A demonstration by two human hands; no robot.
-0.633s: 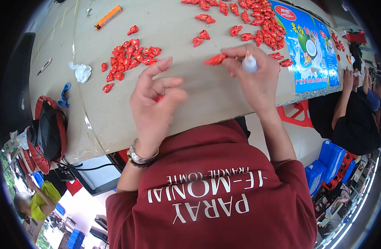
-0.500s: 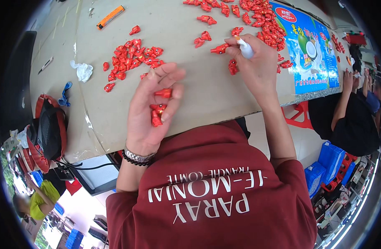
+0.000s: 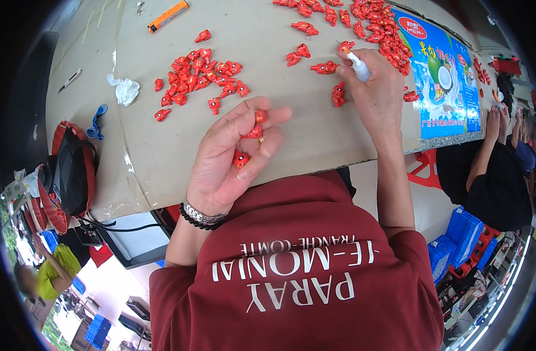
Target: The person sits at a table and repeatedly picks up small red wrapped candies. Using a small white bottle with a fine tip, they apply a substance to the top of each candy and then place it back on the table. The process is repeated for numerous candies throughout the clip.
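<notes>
Currently, the left hand (image 3: 227,155) is hanging palm-up over the near edge of the worktop (image 3: 297,143), half curled, holding red toy-like figurines (image 3: 240,159); at least three are showing, one lying in the palm and the others sitting between thumb and fingers. The right hand (image 3: 379,88) is gripping a white nozzle bottle (image 3: 361,70) narrowly, its orange-tipped end pointing toward the worktop's far edge. One red figurine (image 3: 324,68) is lying just left of those fingertips, whether touching them I cannot tell, and another (image 3: 338,94) is resting nearer the near edge. A loose red cluster (image 3: 192,73) is spreading toward the left edge, where a crumpled white tissue (image 3: 126,90) is lying, while a denser red heap (image 3: 391,38) is sitting toward the far edge, beside a blue printed sheet (image 3: 426,88).
</notes>
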